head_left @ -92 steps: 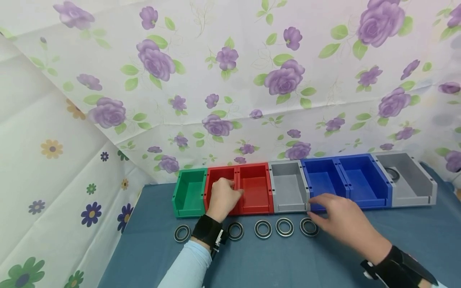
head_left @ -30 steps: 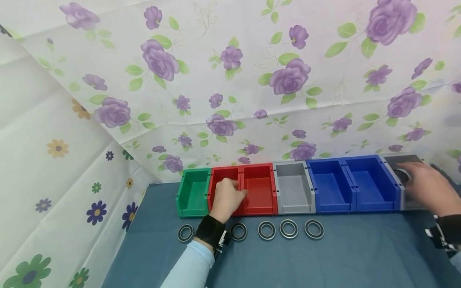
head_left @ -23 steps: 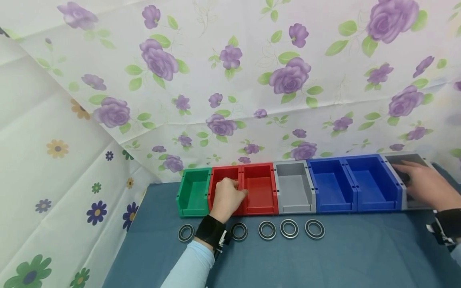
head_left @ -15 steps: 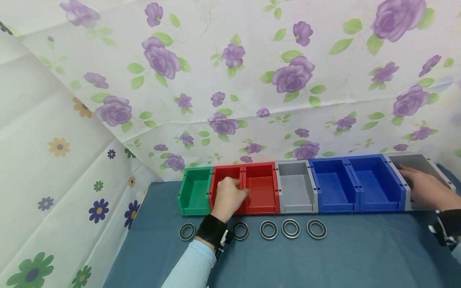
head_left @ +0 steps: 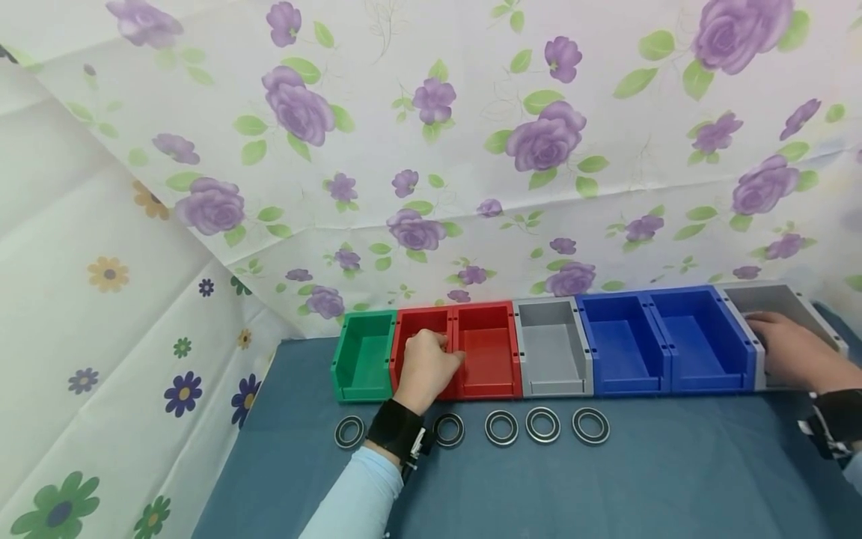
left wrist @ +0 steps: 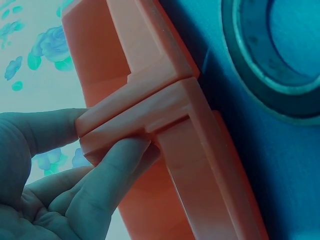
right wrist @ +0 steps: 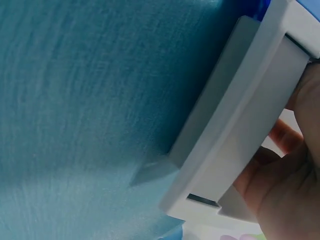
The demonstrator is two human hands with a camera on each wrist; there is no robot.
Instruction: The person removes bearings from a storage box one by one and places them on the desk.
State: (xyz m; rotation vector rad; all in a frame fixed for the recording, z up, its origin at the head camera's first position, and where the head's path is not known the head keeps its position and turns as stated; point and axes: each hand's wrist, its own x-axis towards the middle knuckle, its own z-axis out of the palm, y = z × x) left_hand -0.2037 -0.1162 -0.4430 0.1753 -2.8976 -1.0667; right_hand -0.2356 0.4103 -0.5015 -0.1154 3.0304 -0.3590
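Observation:
In the head view my left hand (head_left: 427, 367) reaches into the row of bins. Its thumb and fingers pinch the adjoining walls between two red bins (head_left: 483, 393), which the left wrist view shows close up. My right hand (head_left: 791, 352) is inside the grey bin (head_left: 818, 318) at the far right. Its fingers curl round a ring-shaped bearing at the bin's left wall; the hand and wall almost wholly hide it. In the right wrist view those fingers (right wrist: 285, 137) show behind the bin's front lip (right wrist: 230, 120).
Left of the red bins stands a green bin (head_left: 364, 359); to their right come a grey bin (head_left: 552, 348) and two blue bins (head_left: 622, 348). Several bearings (head_left: 590, 426) lie in a line on the blue cloth (head_left: 606, 486) before them. A flowered sheet (head_left: 377, 150) hangs behind.
My right hand has moved from above the bearings in front of the blue bins into the far-right grey bin, over the bearing there. My left hand stays at the red bins.

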